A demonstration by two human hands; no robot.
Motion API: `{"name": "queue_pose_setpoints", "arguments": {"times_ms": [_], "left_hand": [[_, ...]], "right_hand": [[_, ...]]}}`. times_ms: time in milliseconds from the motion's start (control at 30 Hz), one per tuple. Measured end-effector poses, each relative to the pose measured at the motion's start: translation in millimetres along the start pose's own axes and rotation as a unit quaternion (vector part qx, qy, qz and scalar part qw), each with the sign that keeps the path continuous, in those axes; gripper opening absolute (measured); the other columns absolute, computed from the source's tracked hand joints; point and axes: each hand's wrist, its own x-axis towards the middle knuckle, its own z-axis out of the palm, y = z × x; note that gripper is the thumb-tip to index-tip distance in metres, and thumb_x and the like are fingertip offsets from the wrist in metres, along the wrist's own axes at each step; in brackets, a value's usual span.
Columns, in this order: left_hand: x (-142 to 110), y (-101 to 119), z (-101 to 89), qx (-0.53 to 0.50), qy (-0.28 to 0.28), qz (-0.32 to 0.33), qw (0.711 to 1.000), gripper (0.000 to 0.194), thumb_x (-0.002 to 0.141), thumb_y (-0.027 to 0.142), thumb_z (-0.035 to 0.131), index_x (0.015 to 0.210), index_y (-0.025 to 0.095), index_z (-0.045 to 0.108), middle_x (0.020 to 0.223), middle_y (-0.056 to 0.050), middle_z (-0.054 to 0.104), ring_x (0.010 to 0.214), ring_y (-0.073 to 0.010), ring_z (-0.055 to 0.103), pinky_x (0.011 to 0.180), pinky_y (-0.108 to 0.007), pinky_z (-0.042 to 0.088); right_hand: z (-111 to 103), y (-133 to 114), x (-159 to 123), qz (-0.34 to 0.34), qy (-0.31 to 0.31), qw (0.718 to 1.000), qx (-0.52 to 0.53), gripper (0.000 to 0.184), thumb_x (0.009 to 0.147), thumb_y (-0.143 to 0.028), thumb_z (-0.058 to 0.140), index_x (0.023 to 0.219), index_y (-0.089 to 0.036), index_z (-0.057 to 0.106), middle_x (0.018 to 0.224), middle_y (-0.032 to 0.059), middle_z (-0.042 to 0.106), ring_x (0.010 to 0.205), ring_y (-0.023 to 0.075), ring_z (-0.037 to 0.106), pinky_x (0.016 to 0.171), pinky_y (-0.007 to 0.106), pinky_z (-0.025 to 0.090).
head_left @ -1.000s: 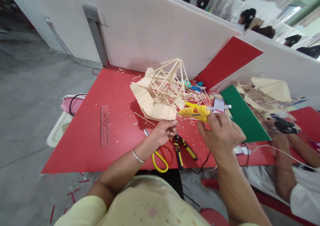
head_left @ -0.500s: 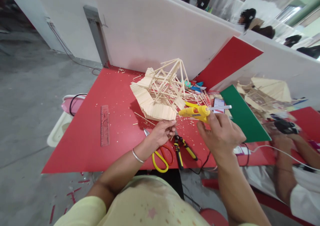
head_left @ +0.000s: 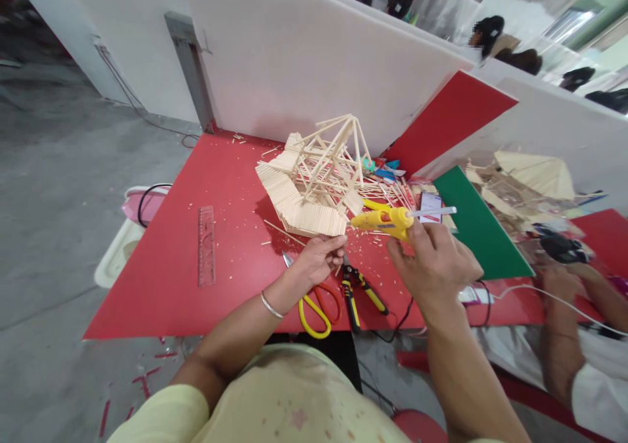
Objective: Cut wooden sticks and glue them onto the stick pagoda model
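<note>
Head view: the stick model (head_left: 305, 211) stands on the red table (head_left: 161, 253) at 12 o'clock from the left hand (head_left: 320, 260), which touches its near edge; whether that grip is pinched cannot be told. The right hand (head_left: 434, 256) holds the yellow glue gun (head_left: 371, 220) in its grip, aimed toward 9 o'clock.

"Where does the camera look from?"
"The person's head, facing forward and down over the red desk (head_left: 161, 279)."
"How near?"
"Close: the shirt (head_left: 294, 397) fills the bottom middle, the left hand (head_left: 318, 260) and right hand (head_left: 434, 260) sit mid-view, the white wall (head_left: 314, 57) slants beyond."
</note>
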Motion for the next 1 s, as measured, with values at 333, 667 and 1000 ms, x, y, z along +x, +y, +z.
{"name": "queue_pose_setpoints", "arguments": {"times_ms": [333, 667, 1000], "left_hand": [[-0.1, -0.6, 3.8, 0.0, 0.007, 0.013, 1.0, 0.036, 0.059, 0.028, 0.092, 0.072, 0.009, 0.065, 0.061, 0.001, 0.054, 0.053, -0.0045, 0.046, 0.046, -0.017, 0.031], [-0.9, -0.7, 6.7, -0.037, 0.005, 0.015, 0.999, 0.034, 0.059, 0.023, 0.092, 0.073, 0.009, 0.065, 0.064, 0.001, 0.053, 0.056, -0.0045, 0.046, 0.046, -0.016, 0.031], [-1.2, -1.8, 0.7, -0.02, -0.017, -0.001, 1.0, 0.03, 0.061, 0.019, 0.09, 0.075, 0.009, 0.065, 0.063, 0.002, 0.054, 0.054, -0.0039, 0.048, 0.047, -0.015, 0.033]], "right_hand": [[0.2, 0.3, -1.1, -0.005, 0.005, 1.0, -0.006, 0.042, 0.081, -0.036, 0.063, 0.121, -0.022, 0.062, 0.092, 0.0039, 0.07, 0.07, 0.0153, 0.056, 0.062, 0.03, 0.032], [0.3, 0.0, -3.9, 0.028, -0.058, 0.998, 0.001, 0.046, 0.079, -0.037, 0.061, 0.123, -0.023, 0.063, 0.099, 0.0082, 0.07, 0.075, 0.0187, 0.059, 0.064, 0.031, 0.033], [-0.8, -0.8, -2.7, 0.019, -0.027, 0.999, 0.013, 0.042, 0.083, -0.037, 0.061, 0.122, -0.023, 0.062, 0.096, 0.0066, 0.07, 0.073, 0.0183, 0.058, 0.063, 0.032, 0.033]]}}
